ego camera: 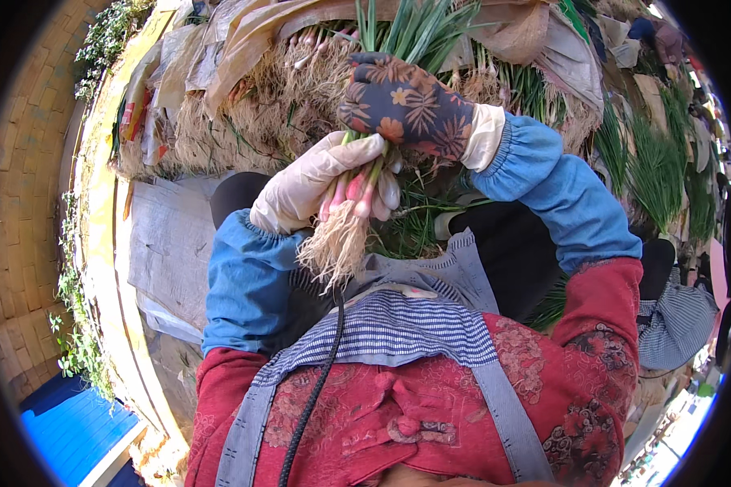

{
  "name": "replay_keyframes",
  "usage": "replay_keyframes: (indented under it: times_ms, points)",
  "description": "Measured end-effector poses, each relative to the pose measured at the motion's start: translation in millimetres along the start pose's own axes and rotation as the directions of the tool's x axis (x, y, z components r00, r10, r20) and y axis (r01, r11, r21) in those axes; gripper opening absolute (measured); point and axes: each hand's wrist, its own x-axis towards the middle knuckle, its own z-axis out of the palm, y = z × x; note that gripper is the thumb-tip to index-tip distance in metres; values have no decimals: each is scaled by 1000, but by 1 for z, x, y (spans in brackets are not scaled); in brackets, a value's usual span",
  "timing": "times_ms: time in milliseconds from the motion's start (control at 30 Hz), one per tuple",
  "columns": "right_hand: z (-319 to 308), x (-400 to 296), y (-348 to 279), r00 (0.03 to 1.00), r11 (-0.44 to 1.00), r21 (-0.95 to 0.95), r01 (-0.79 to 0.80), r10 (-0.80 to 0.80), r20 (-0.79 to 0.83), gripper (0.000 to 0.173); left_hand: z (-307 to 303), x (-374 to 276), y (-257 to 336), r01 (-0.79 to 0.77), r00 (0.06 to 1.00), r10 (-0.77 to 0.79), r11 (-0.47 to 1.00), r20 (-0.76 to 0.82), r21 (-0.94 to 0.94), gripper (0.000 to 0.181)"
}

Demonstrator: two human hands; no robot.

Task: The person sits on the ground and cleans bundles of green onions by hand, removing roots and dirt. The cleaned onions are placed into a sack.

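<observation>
A bunch of green garlic [358, 189], with pink-white bulbs and long pale roots, is held in front of my chest. My left hand [301, 182], in a whitish thin glove, wraps around the stems just above the bulbs, fingertips showing on the far side. Right above it, my right hand [408, 106] grips the stems in a dark glove with an orange leaf print. Green leaves [423, 33] fan out beyond that fist, while the roots hang toward my apron [396, 322].
A large root-fringed heap of garlic [237, 137] lies ahead, partly under woven sacking [317, 15]. Cut green leaves [414, 219] litter the ground between my legs. More leafy bundles [652, 170] stand at right, near another seated person [676, 316]. A pale ledge [106, 243] runs along the left.
</observation>
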Motion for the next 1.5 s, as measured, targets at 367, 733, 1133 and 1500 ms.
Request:
replay_keyframes:
  times_ms: [367,733,1133,1500]
  points:
    - [-61,17,-15,851,410,912,-21,486,-199,24,30,58,17,-503,732,679,593,-54,629,94]
    - [-64,-58,19,631,768,490,-413,629,-454,40,-23,92,3,80,605,784,114,-139,990,59]
    - [-128,-88,23,455,581,810,-78,744,-489,19,1,116,12,284,588,802,-326,105,902,58]
    - [-158,-158,121,324,288,723,628,748,-579,15,32,106,70,368,691,686,-606,228,705,47]
